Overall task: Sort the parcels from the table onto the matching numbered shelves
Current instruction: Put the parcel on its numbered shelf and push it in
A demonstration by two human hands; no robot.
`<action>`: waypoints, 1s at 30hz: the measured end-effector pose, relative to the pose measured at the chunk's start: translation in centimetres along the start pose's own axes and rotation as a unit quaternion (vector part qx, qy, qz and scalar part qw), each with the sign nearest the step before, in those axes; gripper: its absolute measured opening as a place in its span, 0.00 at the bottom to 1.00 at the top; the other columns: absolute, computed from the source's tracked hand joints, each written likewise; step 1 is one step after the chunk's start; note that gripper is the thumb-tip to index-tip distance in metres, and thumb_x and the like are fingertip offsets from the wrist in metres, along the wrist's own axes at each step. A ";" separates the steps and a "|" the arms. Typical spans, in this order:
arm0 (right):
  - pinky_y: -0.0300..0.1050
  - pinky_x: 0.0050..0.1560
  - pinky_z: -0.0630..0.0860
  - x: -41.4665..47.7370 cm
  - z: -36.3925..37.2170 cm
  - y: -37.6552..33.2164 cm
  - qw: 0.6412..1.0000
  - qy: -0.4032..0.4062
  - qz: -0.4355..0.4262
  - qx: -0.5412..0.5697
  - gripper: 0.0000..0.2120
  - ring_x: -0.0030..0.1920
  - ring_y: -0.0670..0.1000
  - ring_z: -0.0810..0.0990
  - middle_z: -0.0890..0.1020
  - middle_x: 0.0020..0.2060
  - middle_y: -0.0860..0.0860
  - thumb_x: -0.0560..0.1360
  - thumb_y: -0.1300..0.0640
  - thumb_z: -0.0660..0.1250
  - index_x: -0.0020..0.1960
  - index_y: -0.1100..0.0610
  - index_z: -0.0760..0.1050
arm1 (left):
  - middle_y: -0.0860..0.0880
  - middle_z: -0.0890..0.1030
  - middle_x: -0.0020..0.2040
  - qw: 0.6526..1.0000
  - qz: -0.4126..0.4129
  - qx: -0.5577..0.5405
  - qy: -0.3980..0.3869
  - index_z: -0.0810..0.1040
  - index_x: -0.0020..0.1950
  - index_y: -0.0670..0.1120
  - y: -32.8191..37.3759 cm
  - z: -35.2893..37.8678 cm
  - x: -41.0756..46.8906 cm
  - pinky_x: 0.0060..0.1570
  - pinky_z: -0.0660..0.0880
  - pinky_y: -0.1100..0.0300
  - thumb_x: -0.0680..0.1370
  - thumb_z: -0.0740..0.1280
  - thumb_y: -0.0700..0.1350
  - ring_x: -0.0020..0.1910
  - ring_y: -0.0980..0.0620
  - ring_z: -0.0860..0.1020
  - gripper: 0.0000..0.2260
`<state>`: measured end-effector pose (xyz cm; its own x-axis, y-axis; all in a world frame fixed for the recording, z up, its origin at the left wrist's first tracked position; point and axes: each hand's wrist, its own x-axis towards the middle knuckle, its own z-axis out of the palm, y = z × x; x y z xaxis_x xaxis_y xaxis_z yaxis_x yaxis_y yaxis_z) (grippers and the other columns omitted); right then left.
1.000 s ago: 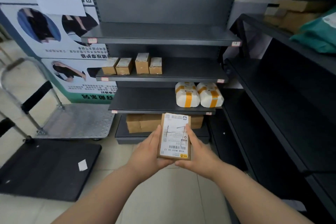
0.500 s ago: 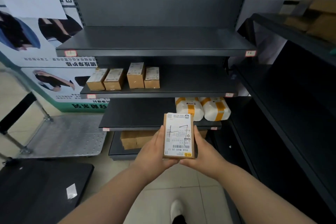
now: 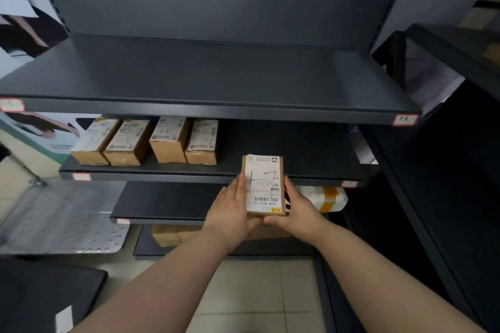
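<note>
My left hand [image 3: 230, 208] and right hand [image 3: 300, 208] grip the parcel [image 3: 263, 184], fingers [image 3: 239, 186] clasped along its sides, at the second shelf's [image 3: 311, 165] lip. Pushed in crooked, it could catch that lip or knock the boxes [image 3: 201, 142].

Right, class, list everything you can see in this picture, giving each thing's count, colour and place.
Brown cardboard parcel with white label: one, brown and white, held in front of the second shelf.
Small brown cardboard boxes: four, brown, left part of the second shelf.
White padded parcel with orange tape: one visible, white and orange, third shelf, right.
Large brown cardboard box: at least one, brown, bottom shelf.
Dark grey metal shelf unit: one, dark grey, straight ahead.
Pink-edged shelf tags: five, pink and white, shelf front edges.
Silver perforated trolley deck: one, silver, floor left.
Left hand: holds the parcel's left side.
Right hand: holds its right side.
</note>
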<state>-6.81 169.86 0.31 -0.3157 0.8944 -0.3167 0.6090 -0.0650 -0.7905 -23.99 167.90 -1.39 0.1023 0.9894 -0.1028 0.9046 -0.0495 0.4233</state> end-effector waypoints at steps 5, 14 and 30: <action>0.38 0.62 0.67 5.8 -0.2 0.5 0.999 -0.026 0.030 0.005 0.52 0.67 0.44 0.70 0.71 0.70 0.44 0.71 0.56 0.75 0.79 0.47 0.40 | 0.48 0.44 0.80 0.998 -0.043 -0.001 -0.036 0.34 0.77 0.46 -0.9 0.3 4.9 0.76 0.50 0.52 0.75 0.68 0.58 0.78 0.48 0.48 0.48; 0.41 0.68 0.64 10.7 0.7 0.6 0.998 0.021 0.055 0.012 0.43 0.70 0.47 0.68 0.69 0.71 0.47 0.76 0.58 0.69 0.79 0.49 0.42 | 0.48 0.45 0.80 0.998 -0.020 -0.004 -0.057 0.35 0.78 0.47 -3.6 0.4 9.9 0.76 0.51 0.52 0.77 0.63 0.60 0.78 0.48 0.50 0.44; 0.44 0.74 0.34 11.3 -0.9 0.4 0.882 0.014 -0.100 -0.459 0.37 0.72 0.46 0.30 0.30 0.70 0.47 0.81 0.45 0.55 0.70 0.54 0.28 | 0.47 0.37 0.79 0.958 0.161 0.230 -0.066 0.34 0.77 0.46 -4.4 -1.1 11.5 0.74 0.36 0.53 0.83 0.49 0.56 0.77 0.50 0.37 0.32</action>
<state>-9.49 180.41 -3.08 -0.4742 0.8585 -0.1952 0.8797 0.4708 -0.0664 -27.28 179.68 -3.45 0.4296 0.8890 -0.1587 0.9013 -0.4329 0.0147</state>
